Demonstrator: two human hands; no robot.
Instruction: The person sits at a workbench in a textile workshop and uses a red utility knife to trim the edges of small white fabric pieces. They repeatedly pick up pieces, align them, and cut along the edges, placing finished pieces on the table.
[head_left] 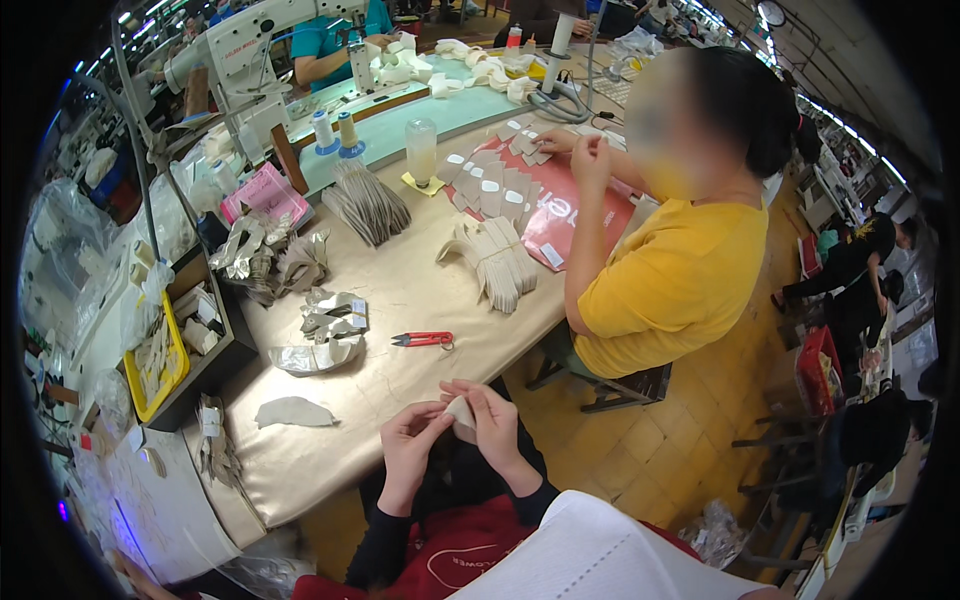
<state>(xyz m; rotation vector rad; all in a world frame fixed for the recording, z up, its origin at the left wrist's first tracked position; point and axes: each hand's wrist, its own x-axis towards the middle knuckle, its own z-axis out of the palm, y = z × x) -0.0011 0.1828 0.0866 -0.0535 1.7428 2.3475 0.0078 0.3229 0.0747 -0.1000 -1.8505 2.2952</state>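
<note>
Above my lap, just off the table's near edge, my left hand and my right hand meet around a small beige piece of material. Fingers and thumbs of both hands pinch it, and they cover part of it. A flat curved beige piece lies on the table to the left of my hands. Red-handled thread snips rest beyond my hands. Farther left are a bundle of silvery pieces and a shiny curved stack.
A person in a yellow shirt sits at right, handling pieces over a red sheet. Tied beige stacks, a grey bundle and a glue bottle stand on the table. A yellow basket sits left; sewing machines are behind.
</note>
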